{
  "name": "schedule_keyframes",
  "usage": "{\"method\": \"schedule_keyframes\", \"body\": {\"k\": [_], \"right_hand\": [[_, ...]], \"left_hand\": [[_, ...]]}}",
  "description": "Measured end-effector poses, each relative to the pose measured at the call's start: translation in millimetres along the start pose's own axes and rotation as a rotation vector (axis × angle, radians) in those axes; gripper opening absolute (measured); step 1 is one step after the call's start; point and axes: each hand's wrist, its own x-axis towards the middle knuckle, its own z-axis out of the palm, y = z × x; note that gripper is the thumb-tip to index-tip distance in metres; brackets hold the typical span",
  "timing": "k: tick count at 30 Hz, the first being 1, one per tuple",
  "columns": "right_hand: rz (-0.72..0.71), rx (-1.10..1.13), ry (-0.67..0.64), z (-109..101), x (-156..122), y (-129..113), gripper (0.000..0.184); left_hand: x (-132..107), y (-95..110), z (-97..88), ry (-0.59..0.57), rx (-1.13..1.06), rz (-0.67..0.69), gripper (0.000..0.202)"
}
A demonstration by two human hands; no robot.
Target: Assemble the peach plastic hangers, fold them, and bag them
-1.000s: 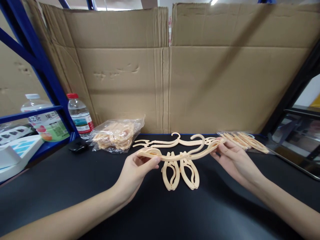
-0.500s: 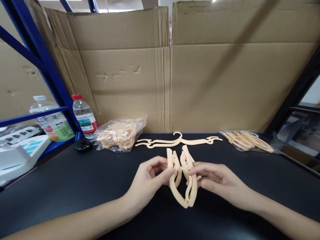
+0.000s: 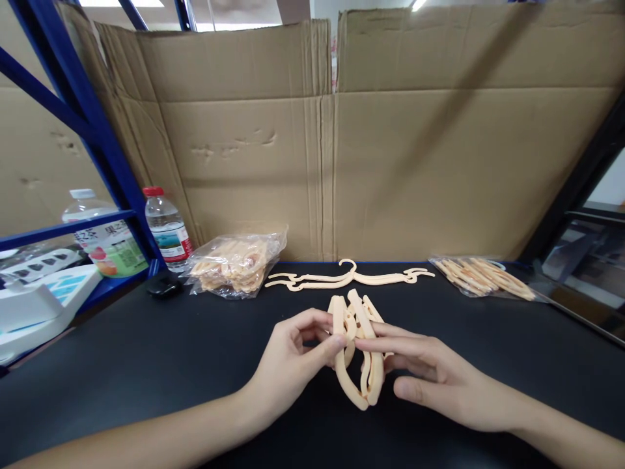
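A cream plastic folding hanger [image 3: 347, 383] is held up in front of me, its arms folded close together with the bend pointing down. My left hand [image 3: 293, 355] pinches its left arm between thumb and fingers. On the other side, my right hand [image 3: 434, 371] has its fingers around the right arm, the index finger across the front; the right thumb is apart from the hanger. Part of the hanger behind my fingers is hidden. Beyond it, an unfolded hanger [image 3: 375, 279] of the same colour lies on the black table.
A clear bag of folded hangers [image 3: 234, 264] lies at the back left, and another bag [image 3: 483, 277] at the back right. A red-capped water bottle [image 3: 168, 231], a black mouse [image 3: 163, 284] and a white plastic item [image 3: 43, 312] stand left. A cardboard wall [image 3: 254, 163] closes the back.
The hanger's upper arm ends have come closer together. My right index finger has moved left across the right arm, and my right thumb has come away from the hanger.
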Motion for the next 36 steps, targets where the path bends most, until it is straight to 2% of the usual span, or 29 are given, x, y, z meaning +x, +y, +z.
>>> {"method": "schedule_keyframes", "body": {"k": [6, 12, 18, 20, 22, 25, 27, 29, 31, 36], "right_hand": [[-0.035, -0.04, 0.056, -4.1, 1.7, 0.3, 0.037], [0.01, -0.113, 0.01, -1.3, -0.9, -3.2, 0.034], [0.039, -0.02, 0.005, -2.7, 0.0, -2.5, 0.036], [0.026, 0.007, 0.034, -9.3, 2.0, -1.4, 0.038], [0.016, -0.01, 0.141, -20.8, 3.5, 1.0, 0.039], [0.069, -0.104, 0.428, -43.6, 4.1, 7.9, 0.036], [0.178, -0.205, 0.545, -57.6, 3.8, 14.4, 0.034], [0.273, -0.327, 0.538, -66.4, 3.5, 20.9, 0.032], [0.29, -0.471, 0.481, -68.6, 3.2, 25.2, 0.028], [0.3, -0.785, 0.368, -52.1, 1.4, 19.7, 0.02]], "left_hand": [[2.2, -0.3, -1.3, 0.066, -0.011, -0.011, 0.024], [-0.2, -1.0, 1.5, 0.013, 0.077, 0.03, 0.019], [-0.4, -0.6, 0.2, -0.046, 0.14, 0.063, 0.02], [0.7, -2.8, -2.3, -0.053, 0.17, 0.068, 0.027], [1.4, -5.9, -5.7, -0.064, 0.29, 0.113, 0.036], [0.9, -10.2, -11.0, -0.224, 0.595, 0.243, 0.041], [-0.5, -11.9, -13.4, -0.368, 0.758, 0.294, 0.048], [-2.2, -12.2, -14.3, -0.462, 0.841, 0.292, 0.058], [-3.5, -10.8, -13.9, -0.527, 0.883, 0.277, 0.065], [-5.2, -1.6, -10.3, -0.634, 0.982, 0.3, 0.068]]}}
